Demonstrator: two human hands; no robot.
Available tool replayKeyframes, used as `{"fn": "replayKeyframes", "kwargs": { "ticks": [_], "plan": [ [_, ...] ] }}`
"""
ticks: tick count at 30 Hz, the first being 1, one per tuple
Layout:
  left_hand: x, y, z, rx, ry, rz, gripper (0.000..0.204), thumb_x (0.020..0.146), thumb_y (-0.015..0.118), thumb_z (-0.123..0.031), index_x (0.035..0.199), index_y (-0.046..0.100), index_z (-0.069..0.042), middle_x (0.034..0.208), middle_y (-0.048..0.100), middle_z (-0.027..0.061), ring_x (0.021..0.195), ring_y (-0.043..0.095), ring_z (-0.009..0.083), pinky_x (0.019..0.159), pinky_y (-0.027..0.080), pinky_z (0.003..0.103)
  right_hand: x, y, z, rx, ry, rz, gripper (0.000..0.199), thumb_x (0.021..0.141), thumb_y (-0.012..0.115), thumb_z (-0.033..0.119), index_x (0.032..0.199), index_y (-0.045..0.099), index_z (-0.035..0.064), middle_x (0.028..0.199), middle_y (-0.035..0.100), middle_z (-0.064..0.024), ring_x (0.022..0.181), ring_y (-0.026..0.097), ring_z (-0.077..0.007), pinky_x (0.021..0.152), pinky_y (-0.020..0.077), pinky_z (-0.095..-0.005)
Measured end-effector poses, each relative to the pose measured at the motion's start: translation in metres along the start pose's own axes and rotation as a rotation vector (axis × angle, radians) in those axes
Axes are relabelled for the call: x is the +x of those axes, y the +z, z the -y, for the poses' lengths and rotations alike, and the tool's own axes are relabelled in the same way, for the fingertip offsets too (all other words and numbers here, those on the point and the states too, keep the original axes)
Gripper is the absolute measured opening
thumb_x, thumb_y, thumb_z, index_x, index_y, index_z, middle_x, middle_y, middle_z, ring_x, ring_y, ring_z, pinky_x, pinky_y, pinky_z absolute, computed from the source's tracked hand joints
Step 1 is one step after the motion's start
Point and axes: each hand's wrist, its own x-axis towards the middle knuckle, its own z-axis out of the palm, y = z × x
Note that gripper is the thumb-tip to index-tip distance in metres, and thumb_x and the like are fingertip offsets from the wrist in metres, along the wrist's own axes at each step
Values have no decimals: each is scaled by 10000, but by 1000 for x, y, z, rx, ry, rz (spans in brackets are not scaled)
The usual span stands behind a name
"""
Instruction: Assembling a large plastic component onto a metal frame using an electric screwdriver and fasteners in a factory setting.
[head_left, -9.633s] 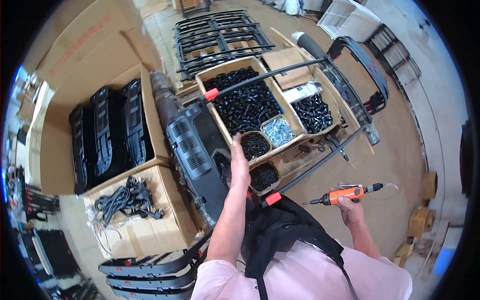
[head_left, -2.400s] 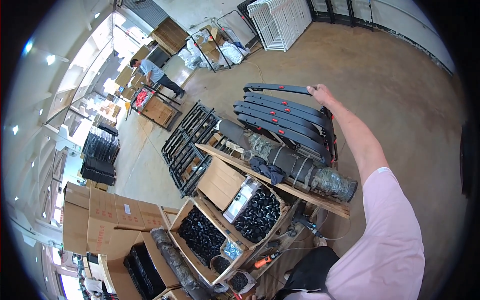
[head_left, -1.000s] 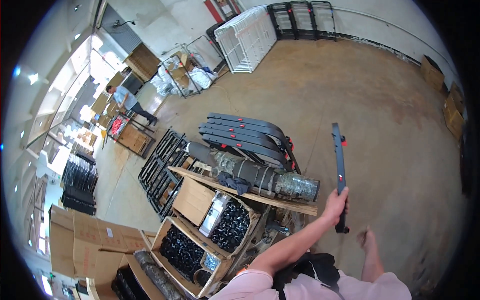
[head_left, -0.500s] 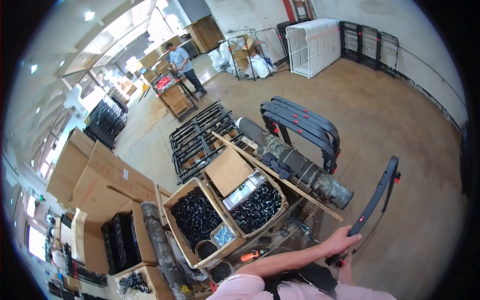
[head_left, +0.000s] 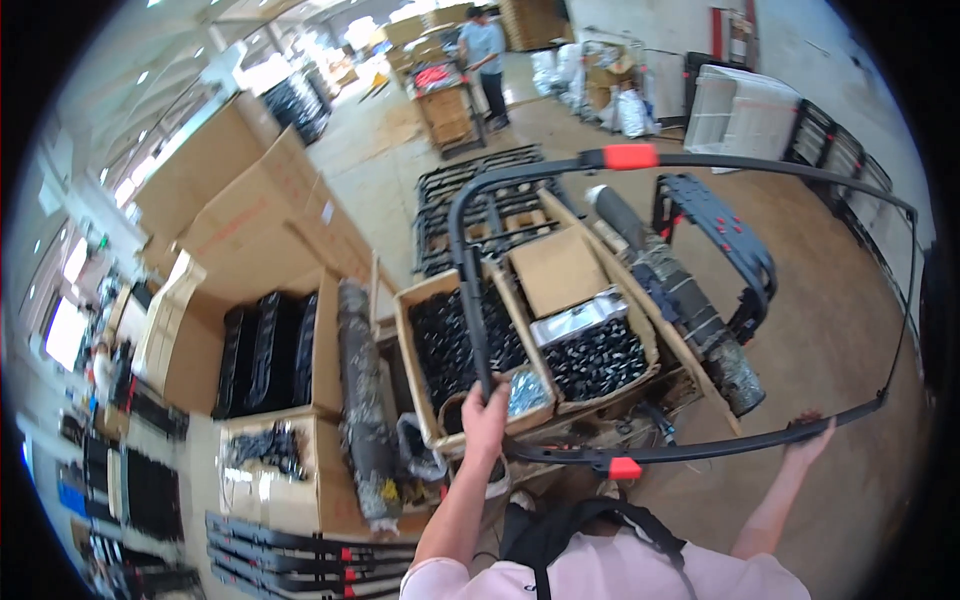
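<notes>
We hold a black tubular frame (head_left: 469, 270) out in front with both hands, its rounded left side crossing our view of an open cardboard box (head_left: 411, 362) of small black parts. Our left hand (head_left: 485, 425) has its fingers closed on the tube by the near left corner; our right hand (head_left: 810, 438) grips the near bar well along to the right — fingers curled around it. Red blocks (head_left: 630, 156) (one on the far bar, one on the near) stand out against the tube. Silvery screws (head_left: 526, 392) sit in the box's near corner, with glossy black fittings (head_left: 598, 360) to their right. Beyond a wooden plank (head_left: 632, 300) lies a wrapped roll (head_left: 700, 320). In the background, a co-worker (head_left: 482, 48) in light blue stands beside a wooden cart (head_left: 445, 115).
</notes>
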Motion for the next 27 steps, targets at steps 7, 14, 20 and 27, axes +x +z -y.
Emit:
{"fn": "replayKeyframes", "kwargs": {
  "ticks": [7,14,20,27],
  "plan": [
    [-8,-229,51,-76,-201,-399,195,977,711,-194,844,595,-112,685,518,-56,519,462,61,447,334,247,-83,130,-66,-167,122,256,187,1060,615,236,954,521,114,840,499,15,734,488,-142,717,459,-344],
    [-23,-349,94,88,-325,-552,216,965,720,-206,826,618,-76,672,560,-25,506,493,81,440,357,262,-123,170,-162,-481,285,385,153,1010,670,234,963,629,94,895,652,-36,876,643,-198,833,528,-349],
    [-26,-381,112,469,-272,-568,264,972,694,-248,970,711,16,694,627,15,593,564,115,570,470,340,-128,146,-203,-652,550,349,132,937,656,190,1026,642,92,928,703,-72,898,699,-246,841,556,-457],
    [-36,-364,108,1246,-22,-705,379,918,714,-219,1206,719,27,1130,640,242,1081,597,441,961,474,506,-111,60,-270,-632,791,182,371,779,558,3,1144,620,30,1125,693,-143,972,724,-338,842,576,-504]
  ]
}}
